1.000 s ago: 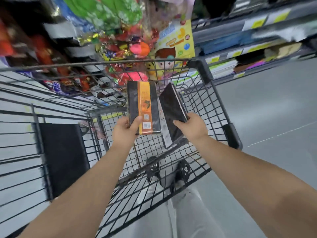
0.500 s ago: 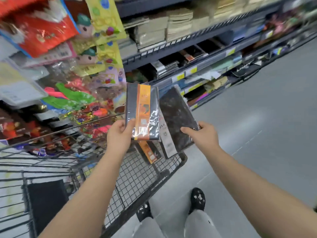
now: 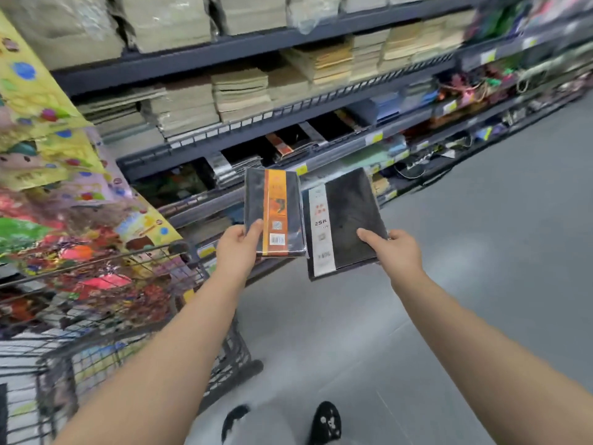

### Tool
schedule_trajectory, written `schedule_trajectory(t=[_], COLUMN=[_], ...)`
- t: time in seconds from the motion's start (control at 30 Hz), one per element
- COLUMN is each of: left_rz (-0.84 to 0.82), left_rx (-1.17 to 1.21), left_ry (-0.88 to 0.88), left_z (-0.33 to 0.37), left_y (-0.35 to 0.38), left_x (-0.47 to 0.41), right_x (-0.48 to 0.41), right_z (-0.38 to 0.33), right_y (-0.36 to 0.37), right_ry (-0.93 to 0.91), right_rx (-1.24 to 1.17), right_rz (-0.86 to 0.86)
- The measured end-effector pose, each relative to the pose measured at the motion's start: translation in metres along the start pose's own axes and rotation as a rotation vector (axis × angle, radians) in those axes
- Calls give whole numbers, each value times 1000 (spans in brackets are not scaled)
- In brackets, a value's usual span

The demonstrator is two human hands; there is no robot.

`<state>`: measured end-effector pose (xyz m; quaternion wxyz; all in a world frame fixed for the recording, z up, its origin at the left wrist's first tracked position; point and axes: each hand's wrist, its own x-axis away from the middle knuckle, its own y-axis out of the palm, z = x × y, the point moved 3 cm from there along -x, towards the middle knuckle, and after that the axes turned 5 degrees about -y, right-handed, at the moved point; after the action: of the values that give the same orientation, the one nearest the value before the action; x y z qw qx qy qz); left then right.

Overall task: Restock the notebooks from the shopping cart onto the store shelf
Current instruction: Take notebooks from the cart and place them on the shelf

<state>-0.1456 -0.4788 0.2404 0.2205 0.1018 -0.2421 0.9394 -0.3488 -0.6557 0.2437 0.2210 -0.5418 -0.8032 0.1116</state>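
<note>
My left hand [image 3: 236,248] grips the lower left corner of a black notebook with an orange band [image 3: 272,213], wrapped in clear film and held upright. My right hand [image 3: 393,250] holds a larger black notebook with a white label strip [image 3: 345,220], tilted to the right. Both are raised in front of the dark store shelf [image 3: 288,115], which runs diagonally from left to upper right. One shelf level behind the notebooks holds similar black notebooks [image 3: 288,146]. The wire shopping cart [image 3: 106,332] is at lower left, beside my left forearm.
Stacks of beige paper pads [image 3: 240,91] fill the upper shelves. Colourful hanging packages [image 3: 64,194] crowd the left side above the cart. Grey floor [image 3: 481,252] stretches to the right. My two black shoes [image 3: 324,422] show at the bottom.
Both hands lifted the notebooks out of the cart and carried them up and right towards the shelf. The view swung from the cart to the shelf; the cart now lies at lower left.
</note>
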Motion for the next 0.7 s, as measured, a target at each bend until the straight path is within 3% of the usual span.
schedule_trajectory(t=[0.2, 0.7], left_rz=[1, -45], left_rx=[29, 134], left_ry=[-32, -185], left_z=[15, 68], left_y=[37, 164], left_x=[-18, -156], right_x=[-64, -278], right_z=[4, -15], right_y=[-15, 11], right_ry=[48, 115], right_rx=[-45, 0], right_rz=[-30, -139])
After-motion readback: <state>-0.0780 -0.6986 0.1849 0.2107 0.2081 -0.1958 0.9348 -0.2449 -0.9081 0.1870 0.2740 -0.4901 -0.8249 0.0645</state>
